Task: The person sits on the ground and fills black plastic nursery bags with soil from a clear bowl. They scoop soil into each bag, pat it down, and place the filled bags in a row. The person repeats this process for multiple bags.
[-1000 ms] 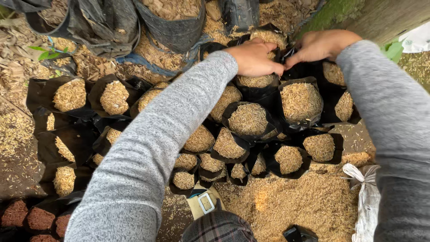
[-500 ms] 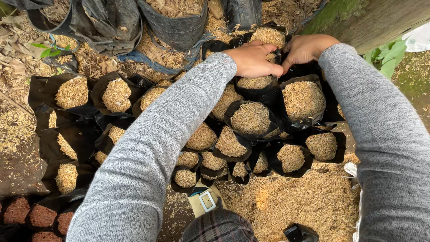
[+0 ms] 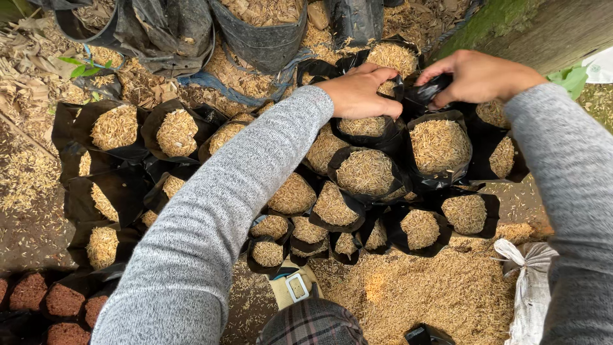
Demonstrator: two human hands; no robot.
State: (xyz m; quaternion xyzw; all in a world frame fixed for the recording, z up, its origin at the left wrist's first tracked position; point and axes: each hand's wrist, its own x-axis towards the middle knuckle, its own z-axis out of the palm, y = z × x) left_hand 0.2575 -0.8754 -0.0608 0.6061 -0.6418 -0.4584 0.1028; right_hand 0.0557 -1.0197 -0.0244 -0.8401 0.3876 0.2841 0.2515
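Both my arms, in grey sleeves, reach out over a cluster of small black plastic grow bags filled with pale rice husk. My left hand (image 3: 361, 91) grips the rim of one husk-filled black bag (image 3: 365, 128) at the far side of the cluster. My right hand (image 3: 476, 76) pinches a fold of black plastic (image 3: 429, 89) just right of it, above another filled bag (image 3: 438, 145). The two hands are close together, a narrow gap between them.
Several more filled black bags (image 3: 115, 128) stand to the left. Large black sacks of husk (image 3: 262, 25) sit at the back. A loose husk pile (image 3: 415, 294) lies in front, a white sack (image 3: 530, 287) at right, reddish-filled bags (image 3: 48, 297) at lower left.
My hands stay at the same far bags; the right hand has closed on the black plastic fold and the view has shifted slightly.
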